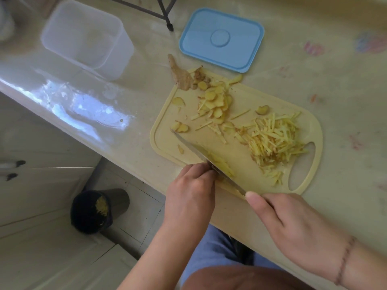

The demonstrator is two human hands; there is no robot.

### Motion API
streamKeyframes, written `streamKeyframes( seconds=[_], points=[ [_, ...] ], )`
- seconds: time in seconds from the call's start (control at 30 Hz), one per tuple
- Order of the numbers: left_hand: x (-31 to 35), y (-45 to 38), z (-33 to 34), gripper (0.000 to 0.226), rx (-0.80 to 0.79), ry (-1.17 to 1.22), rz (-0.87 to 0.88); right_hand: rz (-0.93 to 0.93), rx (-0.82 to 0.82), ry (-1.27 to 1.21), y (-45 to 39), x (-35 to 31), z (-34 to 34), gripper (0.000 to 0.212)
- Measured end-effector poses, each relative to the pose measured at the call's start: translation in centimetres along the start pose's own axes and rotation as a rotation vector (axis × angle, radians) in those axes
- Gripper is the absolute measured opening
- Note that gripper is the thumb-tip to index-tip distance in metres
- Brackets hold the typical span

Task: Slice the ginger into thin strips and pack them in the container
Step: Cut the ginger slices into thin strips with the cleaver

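Note:
A beige cutting board (240,164) lies on the counter. A pile of thin ginger strips (276,141) covers its right part; a heap of round ginger slices (215,101) sits at its far end. An unpeeled ginger piece (180,76) lies off the board's far corner. My right hand (293,222) grips the knife (201,153) by its handle, forefinger along the spine, blade slanting across the board. My left hand (192,189), fingers curled, holds ginger slices (224,164) against the blade. The clear container (88,36) stands at the far left with its blue lid (222,38) to the right of it.
The counter edge runs diagonally below the board. A dark bin (98,210) with ginger peel stands on the floor at lower left. A black metal leg (167,15) rests on the counter between container and lid.

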State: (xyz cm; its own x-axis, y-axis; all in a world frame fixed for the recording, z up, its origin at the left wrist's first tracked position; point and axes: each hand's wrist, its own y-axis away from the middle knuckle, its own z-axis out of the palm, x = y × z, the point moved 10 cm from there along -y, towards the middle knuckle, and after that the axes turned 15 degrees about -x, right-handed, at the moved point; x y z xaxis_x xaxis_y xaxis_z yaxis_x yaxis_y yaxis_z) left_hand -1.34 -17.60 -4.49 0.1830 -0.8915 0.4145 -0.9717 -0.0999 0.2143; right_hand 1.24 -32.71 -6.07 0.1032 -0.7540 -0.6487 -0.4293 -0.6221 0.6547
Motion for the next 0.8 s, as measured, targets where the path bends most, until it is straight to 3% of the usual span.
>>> streamKeyframes(
  seconds=[0.37,0.8],
  points=[
    [0.2,0.3,-0.8,0.015,0.093,-0.104,-0.038,0.019,0.022,-0.043,1.9,0.7,0.0,0.072],
    [-0.4,0.3,-0.3,0.010,0.072,0.026,-0.012,0.054,-0.001,-0.076,2.2,0.7,-0.2,0.076]
  ],
)
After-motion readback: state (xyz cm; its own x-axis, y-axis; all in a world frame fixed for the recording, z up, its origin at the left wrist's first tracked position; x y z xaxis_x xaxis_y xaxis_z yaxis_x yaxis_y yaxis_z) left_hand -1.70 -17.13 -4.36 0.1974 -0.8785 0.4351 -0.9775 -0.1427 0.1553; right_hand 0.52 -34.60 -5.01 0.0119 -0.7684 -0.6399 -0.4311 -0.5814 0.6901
